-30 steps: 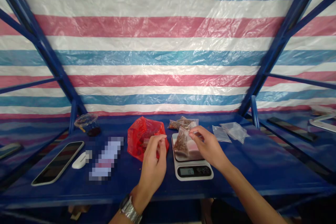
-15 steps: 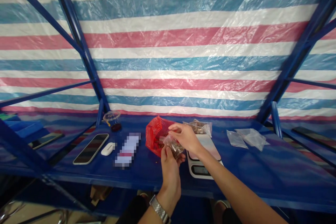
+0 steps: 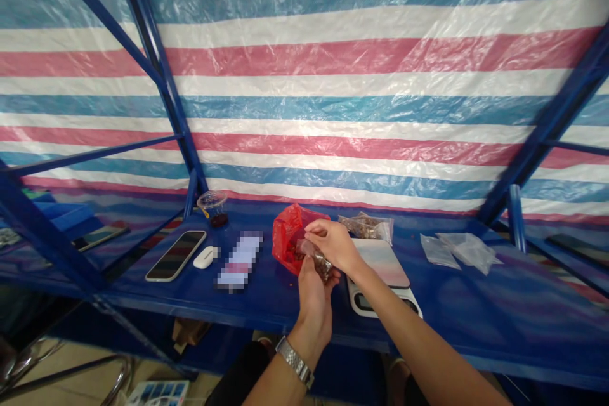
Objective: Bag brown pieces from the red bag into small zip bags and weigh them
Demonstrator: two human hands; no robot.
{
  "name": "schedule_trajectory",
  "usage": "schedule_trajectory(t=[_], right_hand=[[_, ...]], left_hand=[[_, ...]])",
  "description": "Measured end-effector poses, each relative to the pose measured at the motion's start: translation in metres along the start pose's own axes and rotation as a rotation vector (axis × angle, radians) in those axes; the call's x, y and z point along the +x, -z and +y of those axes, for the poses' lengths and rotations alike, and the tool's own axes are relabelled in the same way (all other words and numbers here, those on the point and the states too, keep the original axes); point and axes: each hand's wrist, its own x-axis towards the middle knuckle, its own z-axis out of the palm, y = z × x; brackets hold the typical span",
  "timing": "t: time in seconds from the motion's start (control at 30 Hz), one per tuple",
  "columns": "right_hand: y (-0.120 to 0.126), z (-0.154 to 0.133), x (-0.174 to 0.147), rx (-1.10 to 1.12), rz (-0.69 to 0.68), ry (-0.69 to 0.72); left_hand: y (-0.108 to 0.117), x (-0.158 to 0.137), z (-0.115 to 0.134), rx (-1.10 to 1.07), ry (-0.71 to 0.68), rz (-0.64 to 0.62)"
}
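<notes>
A small clear plastic bag (image 3: 321,264) of brown bits is between my two hands, in front of the red plastic bag (image 3: 284,235). My left hand (image 3: 314,292), with a metal watch on its wrist, grips the clear bag from below. The fingers of my right hand (image 3: 337,246) are pinched at its top edge. The red bag stands with its mouth open toward me, and some brown bits show inside. Just right of my hands is a white kitchen scale (image 3: 380,263), its display partly hidden by my right forearm.
Filled clear bags (image 3: 368,227) lie behind the scale, and flat clear bags (image 3: 459,250) lie to the right. Leftward are a phone (image 3: 176,256), a white case (image 3: 204,257), a blurred-out item (image 3: 241,260) and a clear cup (image 3: 214,208). Blue posts (image 3: 166,92) frame the shelf.
The camera view has shifted, so the shelf's things sit further right in the picture. Both hands stay on the small clear bag, with my right fingers still at its top.
</notes>
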Motion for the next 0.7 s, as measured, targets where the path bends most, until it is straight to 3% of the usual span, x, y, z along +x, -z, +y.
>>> schedule_trajectory(t=[0.13, 0.33, 0.53, 0.7], right_hand=[[0.004, -0.001, -0.010, 0.041, 0.053, 0.009], [0.030, 0.006, -0.027, 0.156, 0.140, 0.063], [0.075, 0.016, -0.045, 0.166, 0.210, 0.093], [0.100, 0.019, -0.062, 0.164, 0.283, 0.120]], left_hand=[[0.006, 0.004, 0.001, 0.095, -0.061, -0.064], [0.018, 0.020, -0.001, 0.539, -0.288, -0.157], [0.017, 0.031, 0.008, 0.954, -0.780, -0.411], [0.013, 0.022, 0.006, 1.085, -0.805, -0.595]])
